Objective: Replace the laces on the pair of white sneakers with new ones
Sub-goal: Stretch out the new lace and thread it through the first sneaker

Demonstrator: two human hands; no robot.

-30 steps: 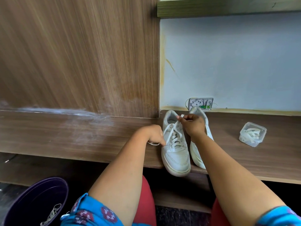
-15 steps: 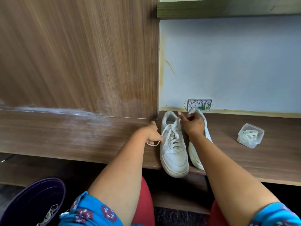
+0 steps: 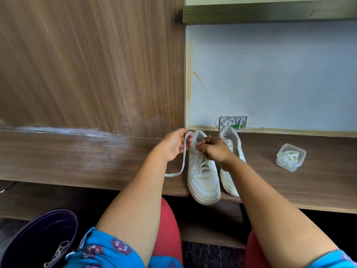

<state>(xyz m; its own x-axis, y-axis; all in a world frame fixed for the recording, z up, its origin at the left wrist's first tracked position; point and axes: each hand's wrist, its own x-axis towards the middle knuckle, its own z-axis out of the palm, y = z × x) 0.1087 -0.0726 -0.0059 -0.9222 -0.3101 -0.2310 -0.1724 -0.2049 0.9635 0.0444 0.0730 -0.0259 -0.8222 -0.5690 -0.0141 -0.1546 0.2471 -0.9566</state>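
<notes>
your left hand (image 3: 172,146) pinches a loop of flat white lace (image 3: 183,155) just beside the collar of the near sneaker (image 3: 202,171), thumb and fingers curled round it, while the free tail trails down onto the wooden shelf (image 3: 77,161); your right hand (image 3: 213,149) is bunched over the top eyelets, fingertips pinching what looks like the other lace end, though the exact grip is hidden by the knuckles. this looks like the finish of lacing the first shoe: keep both ends at even length, draw the slack out row by row instead of yanking from the top, and keep the flat lace untwisted so it lies smooth across the tongue. steady the shoe with the heel of a hand, since its toe overhangs the shelf edge and a hard pull could tip it off. the second sneaker (image 3: 231,151) stands touching the first on its right, and its eyelets look empty. both uppers look like smooth, faintly creased white leather with thick rubbery soles. a small clear plastic box (image 3: 290,157) holding a coiled lace sits well apart to the right; a dark purple bucket (image 3: 38,238) below left holds a limp lace, likely an old one
</notes>
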